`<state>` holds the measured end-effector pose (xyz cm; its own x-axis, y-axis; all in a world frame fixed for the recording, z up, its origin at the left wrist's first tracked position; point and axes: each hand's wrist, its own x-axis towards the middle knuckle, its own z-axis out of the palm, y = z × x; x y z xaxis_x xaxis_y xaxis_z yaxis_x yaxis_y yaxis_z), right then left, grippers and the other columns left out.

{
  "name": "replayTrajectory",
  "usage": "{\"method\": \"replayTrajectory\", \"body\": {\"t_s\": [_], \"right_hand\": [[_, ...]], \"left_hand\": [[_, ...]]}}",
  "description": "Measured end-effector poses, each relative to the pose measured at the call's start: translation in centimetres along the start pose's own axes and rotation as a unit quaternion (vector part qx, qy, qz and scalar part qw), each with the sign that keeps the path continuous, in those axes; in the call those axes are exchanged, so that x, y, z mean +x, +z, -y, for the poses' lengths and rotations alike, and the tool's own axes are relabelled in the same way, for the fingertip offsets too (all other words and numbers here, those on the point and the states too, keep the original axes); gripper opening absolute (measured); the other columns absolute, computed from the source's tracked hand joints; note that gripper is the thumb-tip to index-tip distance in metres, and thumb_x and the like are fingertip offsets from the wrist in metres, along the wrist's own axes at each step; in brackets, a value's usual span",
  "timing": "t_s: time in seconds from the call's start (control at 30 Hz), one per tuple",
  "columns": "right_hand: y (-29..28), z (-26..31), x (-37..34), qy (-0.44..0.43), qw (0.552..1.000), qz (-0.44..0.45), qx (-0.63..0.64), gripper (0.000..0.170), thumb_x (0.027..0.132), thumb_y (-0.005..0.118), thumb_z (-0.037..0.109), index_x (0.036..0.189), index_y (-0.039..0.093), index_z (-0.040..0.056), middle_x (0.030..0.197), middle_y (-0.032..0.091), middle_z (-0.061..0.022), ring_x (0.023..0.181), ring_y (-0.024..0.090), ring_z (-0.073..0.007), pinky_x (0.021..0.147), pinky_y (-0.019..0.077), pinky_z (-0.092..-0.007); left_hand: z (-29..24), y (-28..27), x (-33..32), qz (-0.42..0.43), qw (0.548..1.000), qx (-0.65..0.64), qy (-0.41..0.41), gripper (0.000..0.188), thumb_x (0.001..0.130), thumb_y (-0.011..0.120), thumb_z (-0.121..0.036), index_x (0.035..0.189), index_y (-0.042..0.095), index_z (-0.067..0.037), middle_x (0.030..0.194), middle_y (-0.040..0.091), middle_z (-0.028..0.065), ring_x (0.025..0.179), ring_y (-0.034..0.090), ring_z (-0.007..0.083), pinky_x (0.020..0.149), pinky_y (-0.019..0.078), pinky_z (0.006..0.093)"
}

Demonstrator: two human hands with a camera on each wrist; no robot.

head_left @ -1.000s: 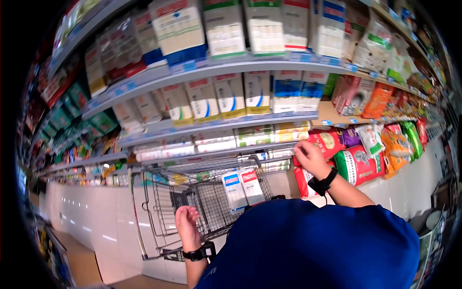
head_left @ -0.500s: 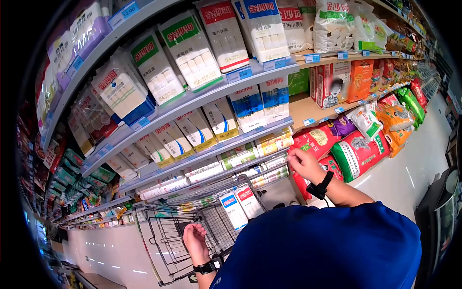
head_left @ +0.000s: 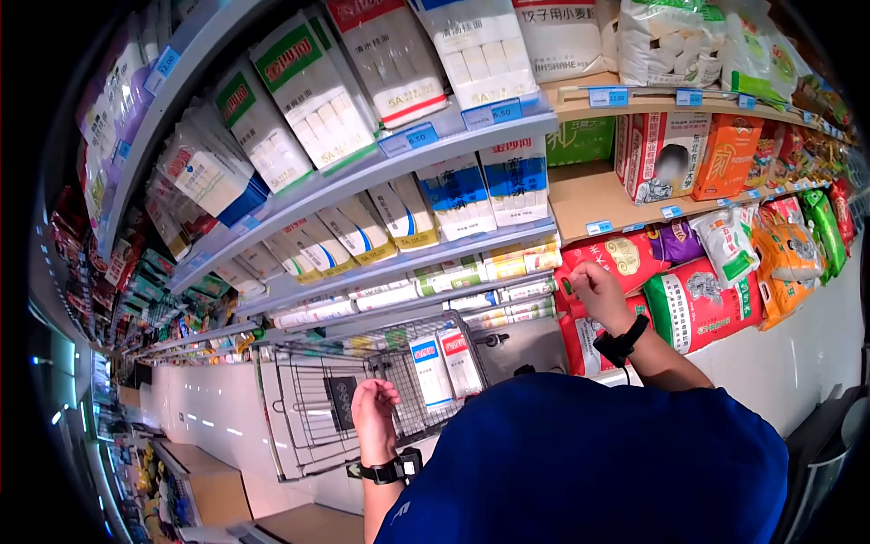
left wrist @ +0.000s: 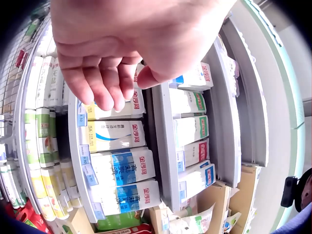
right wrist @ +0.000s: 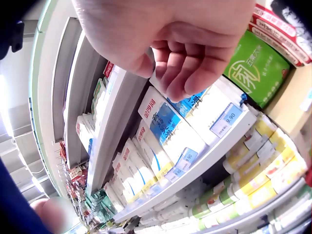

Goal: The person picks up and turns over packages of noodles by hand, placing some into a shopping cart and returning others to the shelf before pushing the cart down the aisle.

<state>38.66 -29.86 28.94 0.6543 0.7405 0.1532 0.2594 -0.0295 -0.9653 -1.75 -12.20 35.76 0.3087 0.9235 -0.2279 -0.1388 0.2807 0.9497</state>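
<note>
My left hand point(head_left: 376, 417) hovers above the handle end of a wire shopping cart point(head_left: 342, 403), its fingers loosely bent around nothing. In the left wrist view the same hand point(left wrist: 131, 44) overlaps the noodle shelf, palm showing. Two packs of dried noodles lie in the cart basket: a blue-topped pack point(head_left: 430, 372) and a red-topped pack point(head_left: 459, 363). Off to the right, my right hand point(head_left: 603, 295) is held in the air in front of red rice bags point(head_left: 625, 258), fingers loosely curled and holding nothing. The right wrist view shows this hand point(right wrist: 190, 44) in front of blue-and-white noodle packs point(right wrist: 168, 122).
Shelves of white noodle packs point(head_left: 313, 100) run along the front, with rolled noodles point(head_left: 453, 276) on the lower tiers. Boxes point(head_left: 666, 159) and a green-and-red rice bag point(head_left: 707, 304) stand at the right. Tiled floor point(head_left: 217, 399) stretches to the left.
The head view has swung, so the shelves now appear larger and shifted. Both hands keep nearly the same relaxed pose beside my body. The two noodle packs stay in the cart.
</note>
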Motion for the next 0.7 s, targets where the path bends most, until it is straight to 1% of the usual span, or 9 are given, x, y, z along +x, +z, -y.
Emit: {"method": "replayTrajectory", "body": {"t_s": [0.1,0.2,0.27,0.37,0.4,0.47,0.5,0.63,0.7], "right_hand": [[-0.2,-1.5,0.9,0.039,0.997,0.041,0.052,0.012,0.097,0.057,0.015,0.095,0.058,0.0029,0.072,0.056,0.0014,0.063,0.052,-0.0058,0.055,0.0436,-0.0233],[1.5,-1.8,1.2,0.125,0.982,0.089,0.111,0.014,0.097,0.056,0.017,0.096,0.058,0.0028,0.075,0.056,-0.0005,0.066,0.054,-0.0069,0.06,0.0469,-0.0226],[3.1,-4.5,1.5,0.128,0.978,0.146,0.079,0.017,0.098,0.055,0.02,0.099,0.058,0.003,0.081,0.06,-0.0016,0.072,0.058,-0.0082,0.065,0.0491,-0.0232],[6.4,-5.1,1.2,0.19,0.933,0.273,0.138,0.022,0.099,0.052,0.024,0.109,0.057,0.0042,0.101,0.064,-0.0038,0.089,0.065,-0.0127,0.074,0.0515,-0.0261],[7.7,-5.3,1.1,0.195,0.931,0.277,0.137,0.022,0.099,0.052,0.024,0.109,0.057,0.0042,0.101,0.064,-0.0038,0.089,0.065,-0.0127,0.074,0.0515,-0.0261],[10.6,-5.7,0.4,0.24,0.898,0.329,0.164,0.027,0.101,0.049,0.024,0.12,0.053,0.0044,0.119,0.061,-0.0096,0.103,0.062,-0.0159,0.083,0.0524,-0.0283],[12.2,-5.7,0.4,0.273,0.878,0.357,0.164,0.037,0.101,0.049,0.026,0.13,0.048,0.0041,0.13,0.055,-0.0124,0.114,0.059,-0.0199,0.091,0.0501,-0.0317],[19.8,-6.6,-0.9,0.371,0.829,0.364,0.206,0.051,0.1,0.05,0.035,0.139,0.04,0.0044,0.138,0.049,-0.0136,0.126,0.051,-0.0233,0.1,0.0443,-0.0363],[24.3,-6.5,-1.5,0.415,0.808,0.37,0.196,0.054,0.097,0.053,0.039,0.139,0.041,0.0063,0.137,0.048,-0.0095,0.127,0.047,-0.0212,0.102,0.0412,-0.0365]], "left_hand": [[0.7,1.0,-0.8,-0.002,1.0,0.006,0.0,0.02,0.099,0.047,-0.02,0.098,0.056,-0.002,0.088,0.063,0.0097,0.076,0.059,0.0165,0.07,0.05,0.0298],[0.8,0.8,-1.4,-0.019,0.999,0.025,-0.009,0.021,0.1,0.045,-0.019,0.099,0.056,-0.001,0.091,0.064,0.0104,0.078,0.06,0.0163,0.071,0.0504,0.0294],[0.6,0.3,-1.6,-0.02,0.999,0.038,-0.022,0.021,0.1,0.045,-0.019,0.1,0.057,-0.002,0.093,0.065,0.0099,0.079,0.061,0.0157,0.072,0.0508,0.029],[1.2,-1.5,-1.2,-0.051,0.996,0.046,-0.051,0.02,0.1,0.045,-0.019,0.101,0.058,-0.003,0.094,0.065,0.0091,0.082,0.061,0.0155,0.074,0.0513,0.0292],[1.6,-2.3,-0.7,-0.063,0.995,0.048,-0.063,0.019,0.1,0.045,-0.018,0.102,0.058,-0.004,0.095,0.065,0.0088,0.083,0.061,0.0155,0.074,0.0514,0.0292],[2.7,-4.6,0.7,-0.078,0.991,0.014,-0.108,0.018,0.099,0.047,-0.02,0.103,0.058,-0.005,0.098,0.065,0.0086,0.085,0.062,0.0165,0.076,0.0514,0.0303],[3.7,-6.1,1.7,-0.088,0.986,-0.023,-0.137,0.018,0.099,0.048,-0.021,0.104,0.057,-0.006,0.1,0.065,0.0082,0.087,0.061,0.0172,0.078,0.051,0.0316],[7.7,-10.5,6.2,-0.116,0.964,-0.069,-0.231,0.023,0.096,0.051,-0.025,0.112,0.054,-0.009,0.112,0.062,0.0067,0.1,0.058,0.0196,0.087,0.0481,0.0367],[11.6,-13.6,9.1,-0.101,0.952,-0.066,-0.282,0.04,0.094,0.054,-0.029,0.127,0.046,-0.007,0.124,0.054,0.0092,0.106,0.053,0.0231,0.091,0.0456,0.0402]]}}
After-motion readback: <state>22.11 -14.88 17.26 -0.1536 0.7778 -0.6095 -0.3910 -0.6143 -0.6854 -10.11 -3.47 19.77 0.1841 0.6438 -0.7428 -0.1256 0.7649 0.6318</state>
